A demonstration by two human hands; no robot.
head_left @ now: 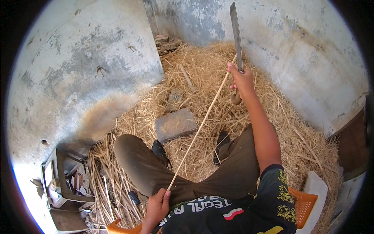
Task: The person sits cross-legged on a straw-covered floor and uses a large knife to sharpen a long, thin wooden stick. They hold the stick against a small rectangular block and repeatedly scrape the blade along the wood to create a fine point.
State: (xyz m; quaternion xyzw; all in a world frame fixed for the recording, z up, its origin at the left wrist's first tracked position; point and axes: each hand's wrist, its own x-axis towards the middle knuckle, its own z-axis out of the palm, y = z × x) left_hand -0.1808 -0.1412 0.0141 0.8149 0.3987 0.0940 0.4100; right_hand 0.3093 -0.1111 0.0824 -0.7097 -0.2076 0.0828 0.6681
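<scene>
A long thin bamboo strip slants from my lap up to the far right. Its near end sits between the thumb and fingers of my left hand, which is closed beside my left thigh. Raised out in front, my right hand is wrapped round the handle of a machete, whose long dark blade points up and away. The curved butt of the handle shows below that fist. The strip's far end runs beside the right thumb and touches or passes close to the blade's base; whether those fingers also pinch it, I cannot tell.
Bamboo shavings cover the floor. A grey block lies between my feet. At the left are a bundle of strips and a frame holding debris. Pale walls stand around. An orange chair is under me.
</scene>
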